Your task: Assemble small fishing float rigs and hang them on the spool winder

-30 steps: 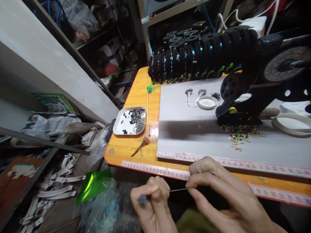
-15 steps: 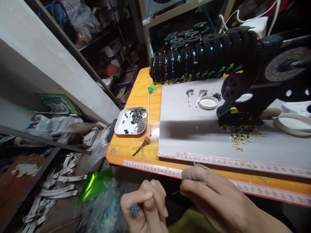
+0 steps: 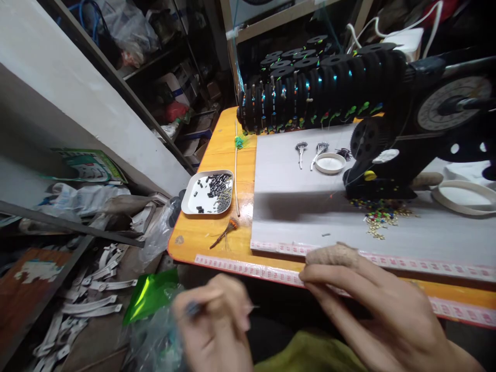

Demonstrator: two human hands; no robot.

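My left hand (image 3: pixel 220 323), blurred by motion, is closed around a bundle with blue-grey tips (image 3: pixel 192 309) that poke out beside the thumb. A thin pale point shows at its right side, too smeared to name. My right hand (image 3: pixel 364 299) hovers over the table's front edge, thumb and fingers pressed together. A tan wrap (image 3: pixel 333 254) covers one of its fingers. What the fingertips pinch, if anything, is hidden. Just beyond the wrapped finger, a small grey piece (image 3: pixel 326 234) lies on the grey board (image 3: pixel 287 181).
A white tray (image 3: pixel 187 199) of black and grey small parts sits at left, near an orange-tipped bundle (image 3: pixel 225 232) and a thin stick (image 3: pixel 237 181). A black machine (image 3: pixel 372 134) with rows of discs stands at right. Colourful beads (image 3: pixel 382 217) lie before it.
My right hand has moved right, and the small grey piece now shows on the board. My left hand has shifted left and up, still holding the bundle. The view has moved slightly.
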